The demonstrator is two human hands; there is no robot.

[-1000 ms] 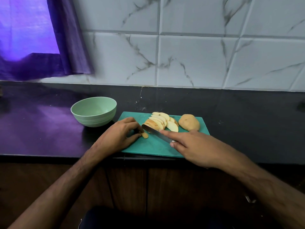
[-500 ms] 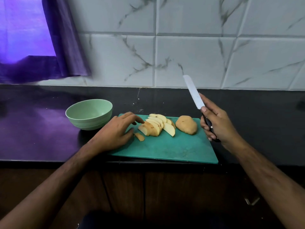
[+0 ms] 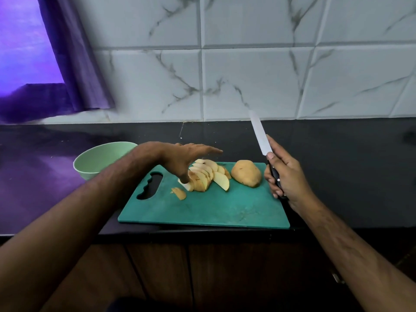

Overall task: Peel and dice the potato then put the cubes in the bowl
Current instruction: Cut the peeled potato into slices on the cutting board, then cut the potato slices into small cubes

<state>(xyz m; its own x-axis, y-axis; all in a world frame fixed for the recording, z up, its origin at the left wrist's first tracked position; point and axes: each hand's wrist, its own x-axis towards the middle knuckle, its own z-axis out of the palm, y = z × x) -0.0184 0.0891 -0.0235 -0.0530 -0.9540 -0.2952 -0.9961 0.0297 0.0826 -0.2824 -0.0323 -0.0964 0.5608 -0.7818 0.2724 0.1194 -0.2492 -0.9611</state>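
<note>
Head camera, looking down at a dark counter: the left hand [image 3: 180, 157] reaches across the green cutting board [image 3: 209, 210], palm down, fingers straight and close together, thumb tip touching the fanned potato slices [image 3: 206, 174]. The right hand [image 3: 284, 176] hovers at the board's right edge, fingers curled round the black handle of a knife [image 3: 261, 137] with its blade pointing up and away. The uncut potato half [image 3: 246, 173] lies just beside the slices. A pale green bowl [image 3: 94, 161] stands left of the board.
</note>
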